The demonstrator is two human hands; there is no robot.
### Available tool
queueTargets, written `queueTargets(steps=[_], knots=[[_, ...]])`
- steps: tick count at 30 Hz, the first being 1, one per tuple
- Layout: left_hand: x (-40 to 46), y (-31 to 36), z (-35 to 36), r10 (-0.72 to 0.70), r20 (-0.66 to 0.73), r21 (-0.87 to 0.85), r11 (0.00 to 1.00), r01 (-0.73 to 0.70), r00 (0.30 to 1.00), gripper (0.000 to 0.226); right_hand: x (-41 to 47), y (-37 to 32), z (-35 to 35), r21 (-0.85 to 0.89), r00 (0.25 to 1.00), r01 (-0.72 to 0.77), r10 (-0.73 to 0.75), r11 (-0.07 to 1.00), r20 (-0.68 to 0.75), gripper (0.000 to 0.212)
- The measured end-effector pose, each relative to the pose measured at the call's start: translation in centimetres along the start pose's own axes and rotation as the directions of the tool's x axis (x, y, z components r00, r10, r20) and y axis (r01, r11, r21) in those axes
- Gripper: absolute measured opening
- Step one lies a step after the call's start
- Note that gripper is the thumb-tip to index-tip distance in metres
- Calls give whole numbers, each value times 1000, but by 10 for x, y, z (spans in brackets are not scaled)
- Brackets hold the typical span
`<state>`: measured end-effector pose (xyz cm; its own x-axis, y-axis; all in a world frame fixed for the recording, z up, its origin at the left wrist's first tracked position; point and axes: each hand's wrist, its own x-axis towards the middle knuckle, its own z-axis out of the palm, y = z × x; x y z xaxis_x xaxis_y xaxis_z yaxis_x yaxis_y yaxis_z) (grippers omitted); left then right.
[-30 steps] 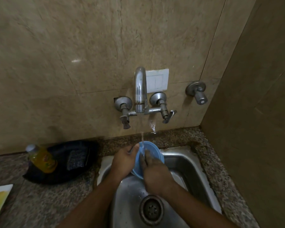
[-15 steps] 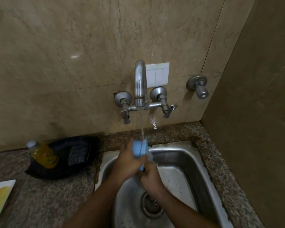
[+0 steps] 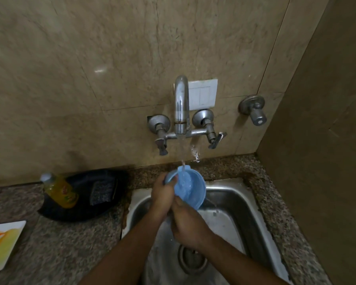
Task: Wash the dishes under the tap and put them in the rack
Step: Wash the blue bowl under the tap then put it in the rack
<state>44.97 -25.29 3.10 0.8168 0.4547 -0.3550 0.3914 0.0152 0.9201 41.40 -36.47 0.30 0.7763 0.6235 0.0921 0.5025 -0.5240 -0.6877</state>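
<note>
While water runs from the tap (image 3: 181,103) onto the blue bowl (image 3: 190,189), both hands hold it over the steel sink (image 3: 234,194): left hand (image 3: 162,194) grips the rim at the left edge, right hand (image 3: 188,225) clasps the lower rim from beneath. Bowl tilted, cavity facing the stream. Advice: turn it slowly so the flow sweeps the whole inside, then the back; keep the tilt so water drains into the basin, not onto the counter (image 3: 70,243). No rack in view.

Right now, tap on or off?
On. Water streams from the tap into the blue bowl held over the sink.
</note>
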Motion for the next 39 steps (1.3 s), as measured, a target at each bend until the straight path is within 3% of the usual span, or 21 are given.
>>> queueTargets(steps=[2,3,5,7,8,10,12,14,16,18,20,22,24,26,28,32,35,37,39], knots=[[7,4,2,31,-33,-84,996,-34,999,10,3,22,-19,-393,998,66,-67,917,11,59],[7,6,5,55,-33,-72,996,-57,998,6,8,28,-26,-503,1000,13,-21,864,-11,59],[7,11,13,118,-7,-23,993,-118,993,3,16,24,-26,-456,995,-96,80,885,-55,55],[8,16,16,168,20,6,986,-168,986,9,15,18,-13,-235,999,-44,41,971,-20,62],[12,16,15,171,10,-3,985,-171,985,10,11,20,-10,-248,1000,21,-22,969,0,66],[15,15,8,173,-24,-6,985,-173,985,8,4,46,-17,-525,985,152,-172,838,10,63],[12,13,7,210,-35,47,977,-209,977,12,9,54,-25,-649,989,79,-140,757,-42,50],[11,19,10,226,-36,89,971,-222,973,13,13,34,-13,-514,1000,5,-17,858,-19,50],[13,25,8,240,-33,122,964,-235,970,15,9,17,-1,-295,999,-3,15,955,36,63],[11,23,2,267,-22,149,954,-261,963,18,3,35,-11,-382,994,109,-97,918,49,68],[6,19,1,262,-17,207,945,-253,965,22,5,53,-20,-575,990,118,-143,810,2,53],[5,23,4,258,-41,260,936,-239,965,22,9,38,-13,-445,999,29,-41,895,-19,45],[9,30,4,257,-53,262,936,-235,965,21,7,19,-2,-252,998,22,-6,968,64,59],[9,32,0,279,-27,297,919,-259,960,24,4,36,-9,-358,990,137,-120,924,68,67],[5,29,-1,302,15,401,872,-282,953,23,5,51,-21,-549,992,123,-125,827,33,53],[14,33,0,270,7,518,823,-234,963,29,4,19,-4,-382,995,31,7,924,99,46],[17,33,-6,224,47,529,821,-214,973,29,8,44,-12,-543,989,147,-141,827,53,47],[18,32,-7,211,85,487,844,-225,974,28,18,48,-25,-598,998,38,-57,800,-13,38],[16,31,-9,163,96,298,937,-185,982,38,24,34,-24,-528,999,-41,21,848,-44,34]])
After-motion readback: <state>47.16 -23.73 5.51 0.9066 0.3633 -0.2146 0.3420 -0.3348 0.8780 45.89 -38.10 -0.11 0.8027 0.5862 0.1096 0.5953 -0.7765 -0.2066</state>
